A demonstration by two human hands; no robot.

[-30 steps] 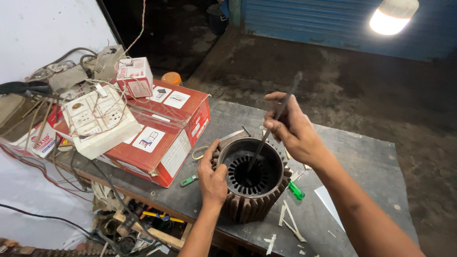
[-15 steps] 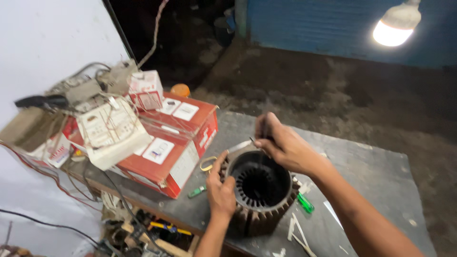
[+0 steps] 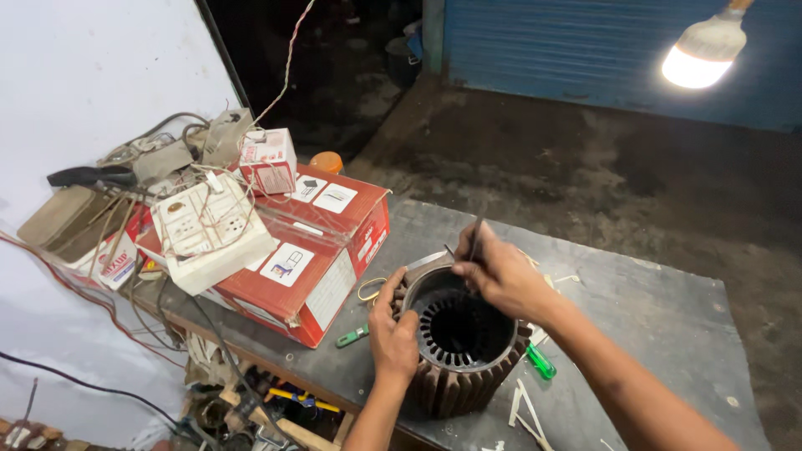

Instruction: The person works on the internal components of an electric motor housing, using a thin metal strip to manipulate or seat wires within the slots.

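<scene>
The dark, round, slotted metal stator core (image 3: 464, 347) sits near the table's front edge (image 3: 635, 301), gripped at its rim by the left hand (image 3: 393, 334). A thin dark rod (image 3: 474, 242) is pinched in the right hand (image 3: 501, 276) over the bore. Slot liners could be torn if the rod slips; the core could be tipped off if levered hard.

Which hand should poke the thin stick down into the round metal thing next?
Probably the right hand: it already grips the thin dark tool above the ring-shaped slotted metal core. The left hand is busy gripping the core's near rim, steadying it.
</scene>
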